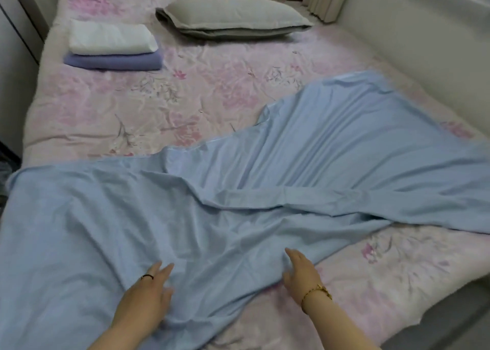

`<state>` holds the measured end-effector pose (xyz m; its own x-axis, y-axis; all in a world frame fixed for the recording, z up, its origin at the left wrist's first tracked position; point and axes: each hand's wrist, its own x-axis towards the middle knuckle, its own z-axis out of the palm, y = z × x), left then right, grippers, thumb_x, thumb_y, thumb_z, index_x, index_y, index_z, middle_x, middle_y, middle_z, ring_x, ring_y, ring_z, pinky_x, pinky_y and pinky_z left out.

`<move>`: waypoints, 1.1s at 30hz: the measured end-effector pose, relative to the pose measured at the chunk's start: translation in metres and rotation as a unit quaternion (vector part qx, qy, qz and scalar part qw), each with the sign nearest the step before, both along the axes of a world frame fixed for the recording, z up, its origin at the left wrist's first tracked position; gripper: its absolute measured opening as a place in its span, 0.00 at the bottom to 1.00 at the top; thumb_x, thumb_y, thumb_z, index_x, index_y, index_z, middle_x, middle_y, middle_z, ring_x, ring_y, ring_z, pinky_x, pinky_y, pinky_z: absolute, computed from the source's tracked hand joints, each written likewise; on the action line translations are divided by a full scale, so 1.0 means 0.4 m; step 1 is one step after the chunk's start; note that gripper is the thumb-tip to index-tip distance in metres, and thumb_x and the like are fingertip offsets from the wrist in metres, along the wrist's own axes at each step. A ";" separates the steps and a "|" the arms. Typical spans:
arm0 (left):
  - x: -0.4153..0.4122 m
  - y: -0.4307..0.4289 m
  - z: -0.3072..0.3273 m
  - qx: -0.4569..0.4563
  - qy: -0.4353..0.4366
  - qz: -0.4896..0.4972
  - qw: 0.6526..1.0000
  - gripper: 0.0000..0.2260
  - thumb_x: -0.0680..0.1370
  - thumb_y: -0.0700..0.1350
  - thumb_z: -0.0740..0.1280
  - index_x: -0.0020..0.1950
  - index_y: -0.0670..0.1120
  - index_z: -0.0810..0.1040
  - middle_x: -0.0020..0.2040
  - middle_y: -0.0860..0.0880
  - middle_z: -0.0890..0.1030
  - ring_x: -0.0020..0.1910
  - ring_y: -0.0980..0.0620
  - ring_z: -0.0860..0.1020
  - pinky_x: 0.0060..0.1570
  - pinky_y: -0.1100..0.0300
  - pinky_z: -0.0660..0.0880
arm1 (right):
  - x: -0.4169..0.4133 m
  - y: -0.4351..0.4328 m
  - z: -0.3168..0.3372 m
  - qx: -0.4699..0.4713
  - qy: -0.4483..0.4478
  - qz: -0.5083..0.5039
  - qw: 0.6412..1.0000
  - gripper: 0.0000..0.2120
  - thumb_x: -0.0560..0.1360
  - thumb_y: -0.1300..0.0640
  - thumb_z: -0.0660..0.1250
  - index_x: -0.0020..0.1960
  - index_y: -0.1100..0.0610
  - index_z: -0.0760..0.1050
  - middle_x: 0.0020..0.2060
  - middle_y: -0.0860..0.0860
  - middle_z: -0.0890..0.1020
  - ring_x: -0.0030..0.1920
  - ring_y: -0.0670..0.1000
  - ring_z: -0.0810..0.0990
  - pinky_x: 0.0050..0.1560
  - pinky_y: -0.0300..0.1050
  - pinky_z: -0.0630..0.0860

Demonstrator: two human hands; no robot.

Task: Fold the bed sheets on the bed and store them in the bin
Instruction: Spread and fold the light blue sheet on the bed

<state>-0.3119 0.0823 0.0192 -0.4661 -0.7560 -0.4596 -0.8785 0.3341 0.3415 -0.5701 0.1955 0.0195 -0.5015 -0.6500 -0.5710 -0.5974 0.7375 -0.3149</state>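
Left hand [148, 294], over the near part of the blue sheet [265, 180]: one thin dark ring [147, 276] on a finger, narrow and plain. Right hand [299, 275], at the sheet's near right border: gold-coloured chain bracelet [316, 291] round the wrist, small clasp or charm attached. Both forearms bare.

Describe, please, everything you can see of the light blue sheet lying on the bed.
The light blue, cotton-looking bed sheet lies unfolded and creased, slantwise over the pink floral bed cover, from near left toward far right. A folded ridge crosses its middle. The left hand rests flat on its near part; the right hand touches its near edge.
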 end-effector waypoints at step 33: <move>-0.983 -0.007 -0.062 -0.048 -0.095 -0.215 0.971 0.31 0.79 0.54 0.55 0.76 0.52 0.42 0.77 0.51 0.46 0.76 0.53 0.50 0.73 0.55 0.47 | -0.824 0.137 -0.026 -0.247 -0.229 -0.509 0.792 0.26 0.77 0.67 0.58 0.73 0.56 0.58 0.70 0.54 0.65 0.68 0.55 0.66 0.68 0.48 0.64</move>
<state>-0.7052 0.0794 -0.0056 -0.6617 -0.5532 -0.5060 -0.6947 0.7062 0.1364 -0.8996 0.2505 0.0090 -0.7231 -0.2414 -0.6472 0.4886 0.4834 -0.7263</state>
